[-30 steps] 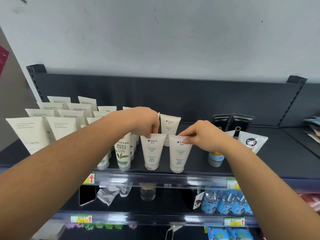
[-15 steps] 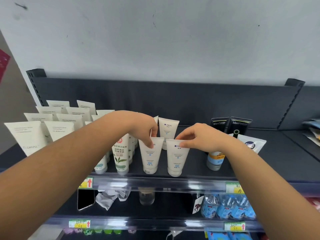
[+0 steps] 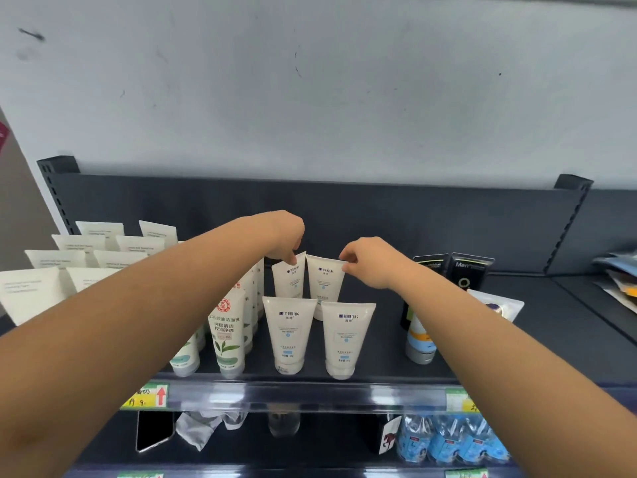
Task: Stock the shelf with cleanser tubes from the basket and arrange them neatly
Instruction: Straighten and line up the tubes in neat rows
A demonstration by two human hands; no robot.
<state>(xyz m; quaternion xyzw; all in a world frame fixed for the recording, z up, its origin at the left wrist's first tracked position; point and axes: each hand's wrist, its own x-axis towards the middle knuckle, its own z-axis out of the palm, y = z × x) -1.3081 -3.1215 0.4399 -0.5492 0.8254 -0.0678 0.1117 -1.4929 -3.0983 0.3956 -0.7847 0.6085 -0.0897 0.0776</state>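
Observation:
Several white cleanser tubes stand cap-down on the dark shelf (image 3: 379, 367). Two stand at the front: the front left tube (image 3: 289, 334) and the front right tube (image 3: 345, 339). Behind them stand the back left tube (image 3: 289, 277) and the back right tube (image 3: 325, 282). My left hand (image 3: 286, 238) pinches the top edge of the back left tube. My right hand (image 3: 368, 262) pinches the top right corner of the back right tube. No basket is in view.
A row of green-leaf tubes (image 3: 227, 334) stands just left. Larger cream tubes (image 3: 38, 291) fill the far left. Black men's tubes (image 3: 468, 270) and an orange-banded tube (image 3: 418, 339) stand right. A lower shelf holds blue packets (image 3: 448, 443) and a phone (image 3: 153, 431).
Both hands have let go of the two front tubes and moved back onto the two tubes behind them. The camera has tilted so the shelf sits lower in view.

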